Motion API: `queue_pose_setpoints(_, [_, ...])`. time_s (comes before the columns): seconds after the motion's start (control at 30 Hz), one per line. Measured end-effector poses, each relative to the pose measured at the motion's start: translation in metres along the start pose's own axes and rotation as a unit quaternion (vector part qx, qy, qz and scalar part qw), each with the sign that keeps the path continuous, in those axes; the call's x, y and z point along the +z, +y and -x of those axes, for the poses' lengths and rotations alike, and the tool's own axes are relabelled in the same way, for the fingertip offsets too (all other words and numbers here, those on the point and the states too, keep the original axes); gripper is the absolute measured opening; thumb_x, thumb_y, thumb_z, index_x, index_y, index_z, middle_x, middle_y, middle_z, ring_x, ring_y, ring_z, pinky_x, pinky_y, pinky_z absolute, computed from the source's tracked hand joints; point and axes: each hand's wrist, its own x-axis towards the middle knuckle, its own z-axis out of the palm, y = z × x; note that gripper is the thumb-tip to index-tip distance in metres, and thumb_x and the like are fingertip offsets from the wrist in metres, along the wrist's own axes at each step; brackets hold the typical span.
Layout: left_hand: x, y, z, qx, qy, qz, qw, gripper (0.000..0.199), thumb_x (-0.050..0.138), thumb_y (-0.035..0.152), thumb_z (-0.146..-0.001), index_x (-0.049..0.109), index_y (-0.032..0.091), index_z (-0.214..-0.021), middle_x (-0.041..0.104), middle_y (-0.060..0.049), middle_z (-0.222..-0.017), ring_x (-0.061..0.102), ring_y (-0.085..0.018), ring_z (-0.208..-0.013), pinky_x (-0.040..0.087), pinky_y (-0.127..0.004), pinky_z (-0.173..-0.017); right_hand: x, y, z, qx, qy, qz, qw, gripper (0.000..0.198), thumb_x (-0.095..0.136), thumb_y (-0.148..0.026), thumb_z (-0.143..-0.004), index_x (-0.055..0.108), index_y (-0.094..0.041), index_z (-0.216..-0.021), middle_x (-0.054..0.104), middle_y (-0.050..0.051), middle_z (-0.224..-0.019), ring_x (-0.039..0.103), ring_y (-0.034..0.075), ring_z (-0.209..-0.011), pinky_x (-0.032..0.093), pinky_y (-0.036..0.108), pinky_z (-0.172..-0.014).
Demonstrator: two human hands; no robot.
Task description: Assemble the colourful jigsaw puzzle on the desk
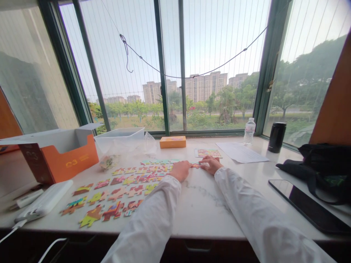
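Observation:
My left hand (181, 171) is closed, its fingertips at the left end of a small orange-red jigsaw puzzle piece (195, 166) on the white table. From the other side, my right hand (211, 165) pinches the right end of this piece with bent fingers. Left of my hands lie rows of colourful loose puzzle pieces (111, 210), with gaps between many of them. A strip of puzzle pieces (159, 161) runs along the far row up to my left hand. Just beyond my right hand lies a small printed picture card (208, 152), partly covered by the fingers.
Along the window stand an orange box (172, 142), a clear plastic tub (120, 137), a water bottle (249, 131) and a black tumbler (276, 137). An open carton (71, 159) and white power bank (45, 204) sit left; a paper sheet (241, 152), phone (307, 204) and black bag (326, 168) right.

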Motion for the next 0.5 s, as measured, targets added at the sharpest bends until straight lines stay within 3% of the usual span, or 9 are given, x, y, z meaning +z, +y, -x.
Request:
queue_pose_setpoints(0.17, [0.0024,-0.0033,-0.002,0.001,0.005,0.0,1.0,0.052,0.041,0.009,-0.087,0.061,0.035,-0.128,0.064,-0.005,-0.125,0.064,-0.022,-0.106,0.051,-0.035,-0.091,0.0004,-0.0035,-0.0004,0.015,0.009,0.019,1.0,0.027,0.067,-0.04,-0.083,0.077,-0.027,-0.104,0.067,0.008,-0.112,0.056,0.027,-0.113,0.035,0.04,-0.094])
queue_pose_setpoints(0.33, [0.0026,-0.0046,-0.0021,0.002,0.008,-0.001,1.0,0.05,0.042,0.009,-0.088,0.061,0.033,-0.127,0.064,-0.005,-0.125,0.064,-0.022,-0.107,0.051,-0.035,-0.092,-0.005,-0.009,0.0016,0.026,-0.012,0.033,0.999,0.034,0.065,-0.04,-0.085,0.071,-0.031,-0.117,0.065,0.007,-0.116,0.055,0.028,-0.115,0.034,0.04,-0.092])
queue_pose_setpoints(0.5, [0.0015,-0.004,-0.001,0.004,0.011,-0.002,1.0,0.05,0.041,0.008,-0.088,0.061,0.033,-0.127,0.064,-0.005,-0.125,0.064,-0.021,-0.108,0.051,-0.033,-0.091,-0.0017,-0.0074,0.0017,0.029,-0.004,0.021,0.999,0.026,0.064,-0.043,-0.086,0.075,-0.033,-0.108,0.066,0.006,-0.114,0.055,0.027,-0.115,0.034,0.04,-0.093])
